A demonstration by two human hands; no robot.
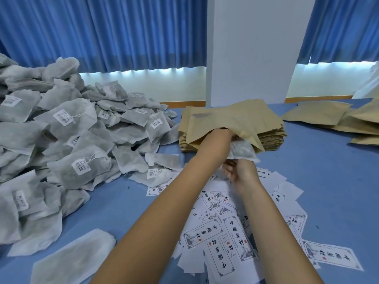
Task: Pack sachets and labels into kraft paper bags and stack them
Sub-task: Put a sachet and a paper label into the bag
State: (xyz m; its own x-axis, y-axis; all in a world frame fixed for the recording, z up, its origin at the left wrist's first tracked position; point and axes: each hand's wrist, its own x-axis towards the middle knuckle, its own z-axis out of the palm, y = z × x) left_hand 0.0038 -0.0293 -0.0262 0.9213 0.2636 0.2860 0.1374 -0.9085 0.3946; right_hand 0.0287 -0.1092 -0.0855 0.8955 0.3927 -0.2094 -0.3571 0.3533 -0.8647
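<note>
On the blue table (328,171), a stack of flat kraft paper bags (272,138) carries one opened kraft bag (235,117) on top. A white sachet (243,150) sits half inside that bag's mouth at the stack's near edge. The left hand (218,138) reaches into the mouth, and its fingers are hidden, so their grip cannot be told. The right hand (241,173), just in front of the stack, pinches the sachet's lower edge. The heap of sachets (67,130) lies left of the stack, the printed labels (225,232) in front of it, and filled kraft bags (328,115) to its right.

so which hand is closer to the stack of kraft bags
Left. The left hand is at the mouth of the top bag on the stack; the right hand sits short of it, over the labels.
</note>
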